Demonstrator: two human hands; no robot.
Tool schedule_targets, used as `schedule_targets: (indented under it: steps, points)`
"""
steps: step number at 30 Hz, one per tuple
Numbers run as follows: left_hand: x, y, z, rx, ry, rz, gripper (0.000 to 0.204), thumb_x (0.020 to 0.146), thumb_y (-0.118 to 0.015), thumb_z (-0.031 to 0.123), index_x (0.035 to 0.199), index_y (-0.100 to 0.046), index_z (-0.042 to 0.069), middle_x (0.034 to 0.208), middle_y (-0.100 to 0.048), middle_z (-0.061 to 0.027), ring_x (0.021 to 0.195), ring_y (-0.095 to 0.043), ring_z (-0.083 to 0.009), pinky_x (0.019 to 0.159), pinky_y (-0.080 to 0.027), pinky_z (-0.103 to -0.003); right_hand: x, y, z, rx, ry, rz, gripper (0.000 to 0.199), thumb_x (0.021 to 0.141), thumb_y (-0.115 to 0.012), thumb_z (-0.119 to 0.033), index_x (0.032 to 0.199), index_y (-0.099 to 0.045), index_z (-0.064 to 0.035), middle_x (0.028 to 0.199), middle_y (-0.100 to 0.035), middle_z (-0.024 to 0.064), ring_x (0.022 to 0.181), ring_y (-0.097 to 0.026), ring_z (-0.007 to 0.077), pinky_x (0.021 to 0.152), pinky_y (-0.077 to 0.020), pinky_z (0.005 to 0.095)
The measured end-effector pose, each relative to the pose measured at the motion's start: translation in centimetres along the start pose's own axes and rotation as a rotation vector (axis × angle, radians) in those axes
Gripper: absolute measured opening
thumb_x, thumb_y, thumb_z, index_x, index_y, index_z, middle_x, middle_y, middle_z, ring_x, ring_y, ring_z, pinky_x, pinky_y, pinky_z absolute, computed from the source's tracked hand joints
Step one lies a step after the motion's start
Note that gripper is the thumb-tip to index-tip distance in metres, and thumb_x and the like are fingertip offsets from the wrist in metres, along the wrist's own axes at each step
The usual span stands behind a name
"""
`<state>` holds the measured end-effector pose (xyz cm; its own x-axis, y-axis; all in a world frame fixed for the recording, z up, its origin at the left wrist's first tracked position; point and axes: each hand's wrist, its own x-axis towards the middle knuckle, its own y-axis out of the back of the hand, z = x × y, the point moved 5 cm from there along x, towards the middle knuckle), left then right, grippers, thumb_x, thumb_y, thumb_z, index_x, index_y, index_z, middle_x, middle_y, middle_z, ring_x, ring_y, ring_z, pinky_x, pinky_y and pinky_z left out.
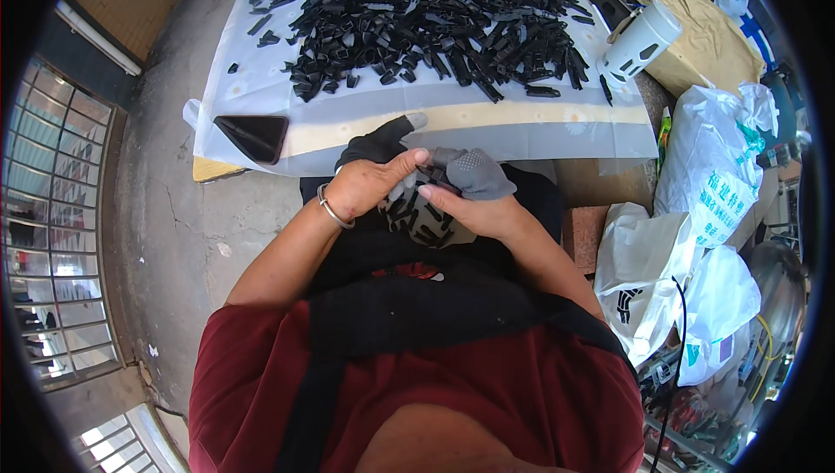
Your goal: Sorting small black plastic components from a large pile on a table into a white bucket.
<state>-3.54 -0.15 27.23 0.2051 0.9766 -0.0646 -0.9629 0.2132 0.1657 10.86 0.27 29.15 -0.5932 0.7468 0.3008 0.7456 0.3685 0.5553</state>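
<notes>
Over my lap, my two hands come together around a small black plastic piece [440, 180]. My left hand [370, 179] wears a partial black glove with grey fingertips; its bare thumb presses near the piece, and one gloved finger points outward. My right hand [480, 187], in a partial grey dotted glove, is closed on the piece, its bare thumb along the near side. The fingers hide much of the piece. Right below the hands is a light-coloured container or bag [454, 234] with several black pieces in it, partly covered by my hands.
A table with a pale cloth [522, 138] stands in front, heaped with black plastic pieces [409, 29]. A dark phone [261, 135] lies at its left front corner; a white cup [642, 42] is at the right. White sacks [709, 168] and a reddish brick [584, 238] stand at my right.
</notes>
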Motion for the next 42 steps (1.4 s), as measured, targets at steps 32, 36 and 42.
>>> schedule_targets:
  steps: [32, 36, 42]
  points:
    - [-0.2, -0.4, 1.6, 0.243, -0.273, 0.116, 0.037, 0.093, -0.036, 0.027, 0.093, -0.058, -0.002, 0.088, -0.06, -0.0196, 0.084, -0.057, -0.0342, 0.075, -0.044, -0.036, -1.3, 0.9, -2.2, -0.687, 0.236, 0.112, 0.019, 0.077, -0.06, -0.024, 0.087, -0.062, -0.0079, 0.082, -0.06, 0.0079, 0.073, -0.055, 0.0273, 0.063, -0.0417, 0.0388]
    - [-0.3, -1.5, 1.6, 0.43, -0.215, 0.026, 0.035, 0.093, -0.036, 0.025, 0.093, -0.058, -0.002, 0.089, -0.06, -0.0221, 0.085, -0.057, -0.035, 0.076, -0.044, -0.037, -0.6, 0.1, -1.9, -0.637, 0.228, 0.171, 0.018, 0.077, -0.06, -0.023, 0.086, -0.062, -0.008, 0.08, -0.059, 0.0069, 0.075, -0.055, 0.0276, 0.062, -0.0416, 0.0389]
    - [1.1, -0.4, 0.6, 0.749, -0.13, -0.148, 0.046, 0.091, -0.035, 0.04, 0.092, -0.058, 0.0, 0.089, -0.06, -0.0204, 0.083, -0.057, -0.0356, 0.074, -0.044, -0.039, -0.9, -0.6, 1.4, -0.504, 0.103, -0.111, 0.023, 0.081, -0.057, -0.027, 0.086, -0.062, -0.0049, 0.078, -0.059, 0.012, 0.075, -0.056, 0.0305, 0.065, -0.0435, 0.0421]
